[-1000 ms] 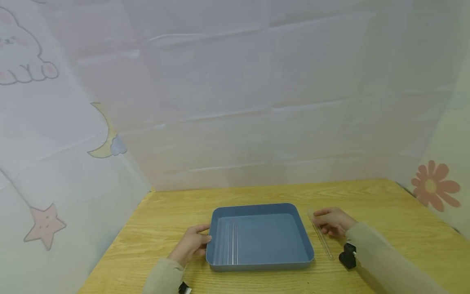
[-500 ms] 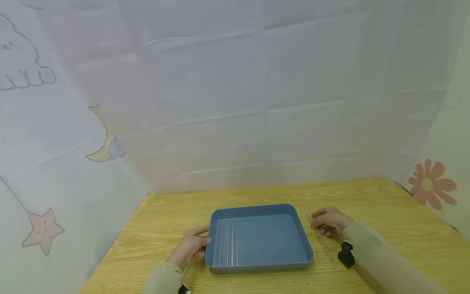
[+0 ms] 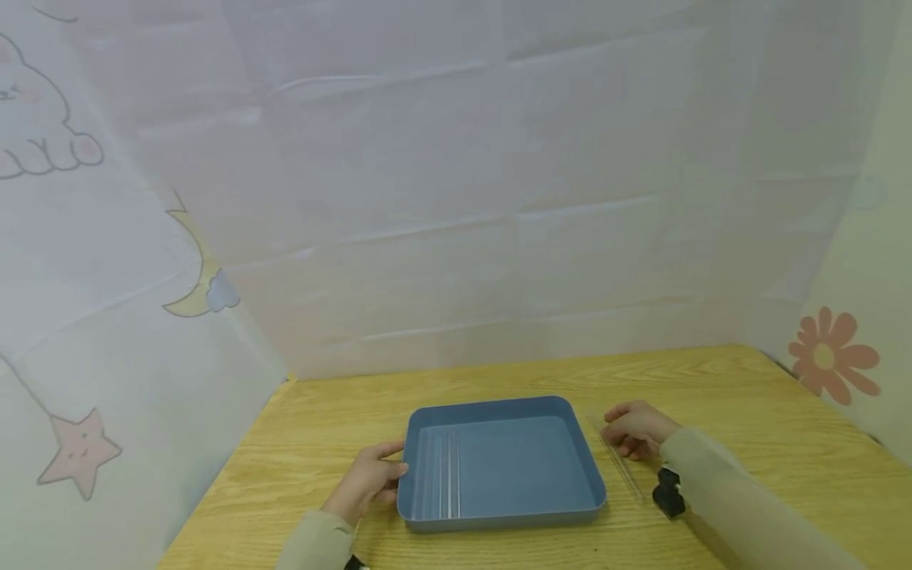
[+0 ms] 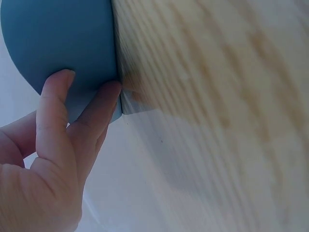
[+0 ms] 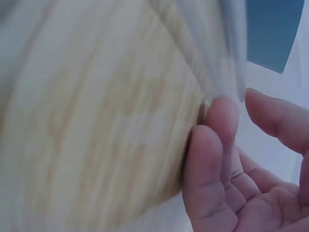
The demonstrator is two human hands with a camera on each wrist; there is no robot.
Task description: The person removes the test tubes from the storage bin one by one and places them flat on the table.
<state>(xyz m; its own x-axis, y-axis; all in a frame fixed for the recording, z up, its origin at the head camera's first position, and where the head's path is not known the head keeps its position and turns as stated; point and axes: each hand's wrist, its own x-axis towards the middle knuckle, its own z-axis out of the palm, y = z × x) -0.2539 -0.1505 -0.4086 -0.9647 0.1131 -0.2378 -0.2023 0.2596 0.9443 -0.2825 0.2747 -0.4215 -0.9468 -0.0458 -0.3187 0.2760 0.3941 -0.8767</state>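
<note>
Partway, by the look of it: several clear strips (image 3: pixel 450 475) already lie side by side, lengthwise, along the left part of the blue tray (image 3: pixel 527 467), the rest of its floor bare, with a clear tube (image 3: pixel 624 471) outside, just beyond the right wall; exact count hard to tell. Left hand (image 3: pixel 366 479) rests nearly straight fingers against the tray's outer left wall; right hand (image 3: pixel 634 430), narrow, seems to pinch the tube near its far end, over the surface (image 3: pixel 321 412).
</note>
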